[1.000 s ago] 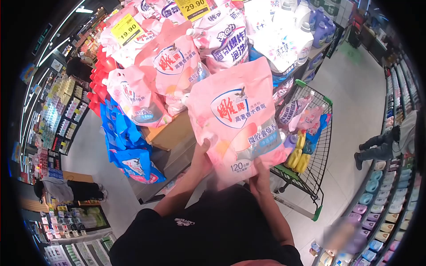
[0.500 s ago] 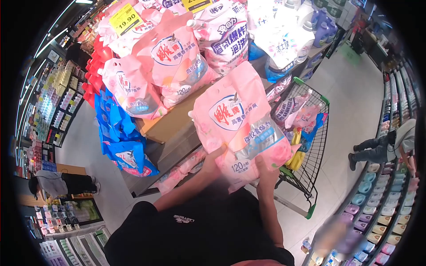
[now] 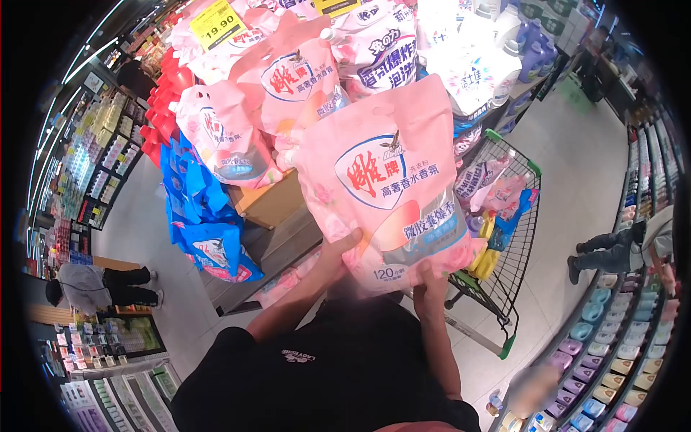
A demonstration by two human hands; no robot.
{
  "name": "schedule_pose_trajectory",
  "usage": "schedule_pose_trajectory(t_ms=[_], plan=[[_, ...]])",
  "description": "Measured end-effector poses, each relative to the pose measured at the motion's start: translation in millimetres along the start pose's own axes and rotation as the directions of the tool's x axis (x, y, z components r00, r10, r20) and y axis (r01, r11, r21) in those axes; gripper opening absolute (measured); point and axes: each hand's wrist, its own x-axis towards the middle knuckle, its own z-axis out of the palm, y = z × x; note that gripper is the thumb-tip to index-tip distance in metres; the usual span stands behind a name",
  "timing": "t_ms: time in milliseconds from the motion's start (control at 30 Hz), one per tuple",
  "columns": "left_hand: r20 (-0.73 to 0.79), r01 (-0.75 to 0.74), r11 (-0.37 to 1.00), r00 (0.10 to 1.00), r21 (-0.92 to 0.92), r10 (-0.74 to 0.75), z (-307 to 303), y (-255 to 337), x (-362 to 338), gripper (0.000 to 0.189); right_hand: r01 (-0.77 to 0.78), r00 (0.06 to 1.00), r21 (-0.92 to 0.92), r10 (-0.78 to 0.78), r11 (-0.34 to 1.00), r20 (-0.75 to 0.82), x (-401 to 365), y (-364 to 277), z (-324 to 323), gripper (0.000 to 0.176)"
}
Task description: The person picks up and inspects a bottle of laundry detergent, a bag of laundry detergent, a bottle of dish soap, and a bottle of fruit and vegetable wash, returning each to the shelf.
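Between my two hands is a large pink bag of laundry powder (image 3: 385, 180), its printed front facing me and its top tilted away. My left hand (image 3: 340, 253) grips the bag's lower left edge, thumb on the front. My right hand (image 3: 430, 291) holds the bottom right corner, its thumb on the front too. The fingers behind the bag are hidden. Beyond it, similar pink bags (image 3: 229, 137) stand on the display, next to a white and purple bag (image 3: 378, 50).
A shopping cart (image 3: 515, 288) with several packages stands to the right. Blue bags (image 3: 198, 194) hang at the display's left end, below a yellow price sign (image 3: 218, 25). One person (image 3: 101, 284) is at the left, another (image 3: 619, 248) by the right shelves (image 3: 612, 353).
My hands have raised the laundry powder bag and brought it closer, so it looks larger and covers more of the display behind. The view has shifted slightly.
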Motion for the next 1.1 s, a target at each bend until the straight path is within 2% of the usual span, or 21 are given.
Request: schedule_pose_trajectory(t_ms=[100,200,300,400,500,533,600,633,667,700,733,767,800,867,967,1000,1100], plan=[[-0.034,0.009,1.000,0.999,0.009,-0.008,-7,0,-2,0.068,-0.013,0.999,0.001,0.013,1.000,-0.042,3,1,6,0.023],[-0.014,-0.039,0.999,0.999,0.033,0.039,2,8,-3,0.073,-0.167,0.967,0.219,0.117,0.961,0.226,10,18,-36,0.031],[0.069,-0.046,0.998,0.997,0.052,0.042,-11,12,2,0.076,-0.308,0.895,0.252,0.190,0.917,0.403,16,21,-54,0.055],[0.093,0.005,0.997,0.996,0.073,-0.012,-15,18,4,0.080,-0.236,0.951,0.227,0.176,0.945,0.254,7,6,-18,0.054],[0.012,-0.062,0.979,0.998,0.196,0.061,-9,15,24,0.082,0.038,0.995,0.194,-0.055,0.980,0.082,1,20,-10,0.054],[-0.050,-0.120,0.907,0.987,0.405,0.153,-7,9,36,0.086,0.142,0.987,0.104,-0.149,0.984,0.065,2,27,-16,0.055],[-0.178,0.123,0.964,0.981,0.238,-0.081,2,9,33,0.086,0.324,0.945,-0.105,-0.318,0.940,0.071,10,36,-25,0.056],[-0.222,0.237,0.961,0.954,0.142,-0.202,9,10,33,0.086,0.399,0.917,-0.219,-0.390,0.890,0.084,12,35,-24,0.055],[-0.182,0.247,0.969,0.953,0.007,-0.242,15,3,29,0.079,0.450,0.891,-0.347,-0.440,0.823,0.111,14,31,-23,0.054],[-0.090,0.207,0.978,0.975,0.003,-0.205,24,-1,28,0.080,0.485,0.866,-0.469,-0.480,0.738,0.139,13,25,-18,0.053],[-0.001,0.168,0.986,0.986,-0.003,-0.168,31,-4,25,0.081,0.690,0.699,-0.489,-0.668,0.534,0.257,21,26,-8,0.052],[0.088,0.131,0.991,0.988,-0.017,-0.129,39,-7,22,0.082,0.829,0.478,-0.483,-0.804,0.280,0.354,28,28,2,0.052],[0.155,0.105,0.994,0.983,-0.009,-0.102,42,-10,22,0.082,0.845,0.446,-0.505,-0.754,0.178,0.481,19,13,13,0.046],[0.197,0.100,0.995,0.975,0.002,-0.099,38,-15,21,0.082,0.848,0.394,-0.528,-0.622,-0.036,0.677,8,0,18,0.031],[0.199,0.120,0.992,0.972,0.021,-0.122,29,-16,16,0.081,0.816,0.343,-0.515,-0.497,-0.263,0.797,8,8,8,0.033],[0.191,0.125,0.992,0.973,0.022,-0.127,26,-15,15,0.081,0.809,0.346,-0.528,-0.517,-0.258,0.783,6,7,16,0.031],[0.181,0.131,0.991,0.974,0.024,-0.133,20,-13,13,0.080,0.796,0.300,-0.481,-0.450,-0.367,0.841,5,2,16,0.031]])
